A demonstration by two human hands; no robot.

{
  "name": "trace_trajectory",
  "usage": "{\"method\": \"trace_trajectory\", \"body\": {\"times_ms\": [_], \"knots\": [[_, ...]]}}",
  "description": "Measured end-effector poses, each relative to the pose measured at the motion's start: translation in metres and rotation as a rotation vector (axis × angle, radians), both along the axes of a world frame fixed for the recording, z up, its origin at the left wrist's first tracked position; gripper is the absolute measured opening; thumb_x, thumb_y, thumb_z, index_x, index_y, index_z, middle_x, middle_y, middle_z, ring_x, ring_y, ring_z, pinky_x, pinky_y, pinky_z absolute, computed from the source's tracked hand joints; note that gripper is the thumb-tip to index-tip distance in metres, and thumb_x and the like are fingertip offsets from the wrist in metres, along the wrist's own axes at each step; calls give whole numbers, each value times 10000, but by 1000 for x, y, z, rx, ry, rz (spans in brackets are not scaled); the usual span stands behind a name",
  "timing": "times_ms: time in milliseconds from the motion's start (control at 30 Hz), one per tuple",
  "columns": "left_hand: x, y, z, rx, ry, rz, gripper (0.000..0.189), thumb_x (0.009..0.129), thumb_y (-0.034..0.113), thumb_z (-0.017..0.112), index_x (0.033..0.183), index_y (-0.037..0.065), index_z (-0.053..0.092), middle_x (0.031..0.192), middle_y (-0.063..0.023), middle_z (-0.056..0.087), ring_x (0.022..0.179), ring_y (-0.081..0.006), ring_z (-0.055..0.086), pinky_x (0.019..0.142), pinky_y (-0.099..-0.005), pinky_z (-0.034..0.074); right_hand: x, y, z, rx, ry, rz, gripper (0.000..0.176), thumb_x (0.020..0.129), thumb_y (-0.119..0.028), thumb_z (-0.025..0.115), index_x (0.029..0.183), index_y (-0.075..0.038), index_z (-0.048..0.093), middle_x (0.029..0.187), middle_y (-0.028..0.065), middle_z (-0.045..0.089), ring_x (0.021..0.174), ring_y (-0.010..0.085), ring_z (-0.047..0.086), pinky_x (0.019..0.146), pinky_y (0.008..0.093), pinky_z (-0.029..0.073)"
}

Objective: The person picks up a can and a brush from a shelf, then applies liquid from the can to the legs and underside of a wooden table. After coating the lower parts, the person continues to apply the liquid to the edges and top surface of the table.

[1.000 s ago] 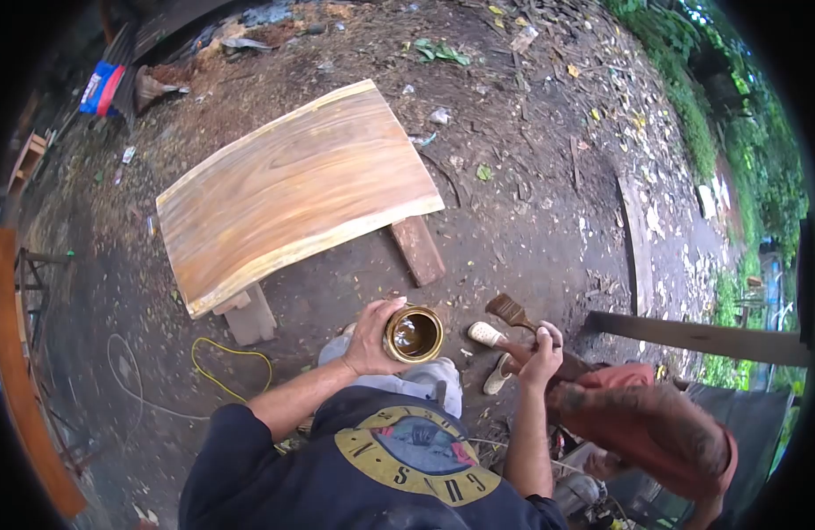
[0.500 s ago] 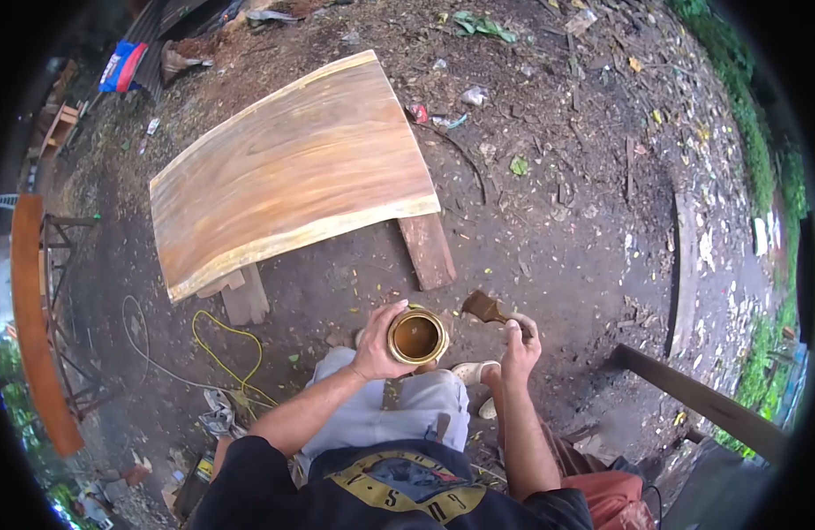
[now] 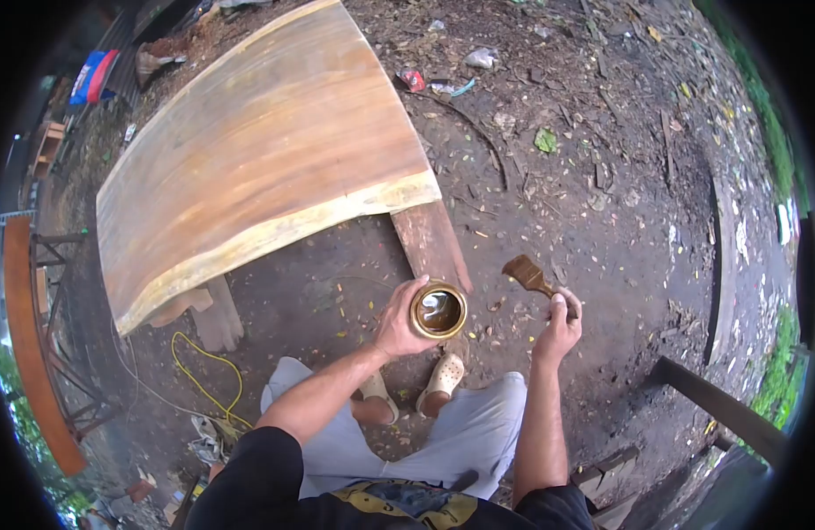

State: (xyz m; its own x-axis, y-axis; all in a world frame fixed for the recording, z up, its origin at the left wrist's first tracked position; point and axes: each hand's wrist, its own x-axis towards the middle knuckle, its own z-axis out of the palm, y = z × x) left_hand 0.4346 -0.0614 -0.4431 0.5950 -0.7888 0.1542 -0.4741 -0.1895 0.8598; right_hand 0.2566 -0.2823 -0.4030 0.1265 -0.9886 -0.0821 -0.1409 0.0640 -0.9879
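Left grip [image 3: 397, 325] cups container [image 3: 438, 311]; right grip [image 3: 559, 332] pinches brush [image 3: 529, 274], well off slab edge [image 3: 293, 219].

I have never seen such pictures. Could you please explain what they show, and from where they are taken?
There is no machine: these are a person's two bare hands, seen from one camera worn on the head, looking forward and down. The left hand holds an open jar with brownish liquid; the right hand holds a brush by its handle, apart from the jar. Ahead, a large wooden slab rests on supports, and a yellow cord lies on the ground.
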Motion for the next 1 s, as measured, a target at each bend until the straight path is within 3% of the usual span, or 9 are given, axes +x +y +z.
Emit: {"method": "trace_trajectory", "body": {"times_ms": [100,400,600,733,900,1000], "knots": [[12,-10,-74,15,-42,29,1083,607,289,974,1486,29,397,1415,-203,542,1315,-392,532,1107,-499,459,18,-12,-49,1,-94,8,160,985,-125,639,1085,-18,705,786,-6,603,675,66,518,616,234,407],[35,-33,-228,51,-65,170,1047,620,309,966,1461,41,403,1387,-198,564,1309,-382,545,1081,-477,483,69,-12,-141,2,-217,85,179,975,-127,651,1105,-17,707,827,11,630,722,87,566,648,244,453],[45,-49,-274,-1,-12,241,1023,615,293,960,1441,24,420,1335,-225,596,1243,-416,587,1043,-494,502,70,-8,-134,22,-158,164,178,978,-129,648,1107,-21,705,829,2,623,734,84,560,669,249,454],[53,-56,-291,-26,20,254,1038,598,273,970,1440,11,424,1339,-244,597,1245,-430,591,1037,-493,509,60,-8,-133,-15,-113,235,189,997,-123,655,1161,-33,679,974,8,647,816,76,585,748,247,504],[53,-51,-314,-17,123,252,1074,603,294,981,1458,-1,401,1345,-260,593,1255,-423,591,1046,-486,509,49,-2,-133,24,-29,238,223,1002,-141,646,1193,-28,663,921,34,654,798,93,604,728,260,509],[54,-45,-320,32,27,225,1107,605,332,984,1471,-5,383,1418,-246,548,1307,-403,559,1067,-476,492,50,-3,-135,109,-22,220,233,1003,-161,641,1190,-24,664,877,43,654,775,109,612,701,277,508]]}}
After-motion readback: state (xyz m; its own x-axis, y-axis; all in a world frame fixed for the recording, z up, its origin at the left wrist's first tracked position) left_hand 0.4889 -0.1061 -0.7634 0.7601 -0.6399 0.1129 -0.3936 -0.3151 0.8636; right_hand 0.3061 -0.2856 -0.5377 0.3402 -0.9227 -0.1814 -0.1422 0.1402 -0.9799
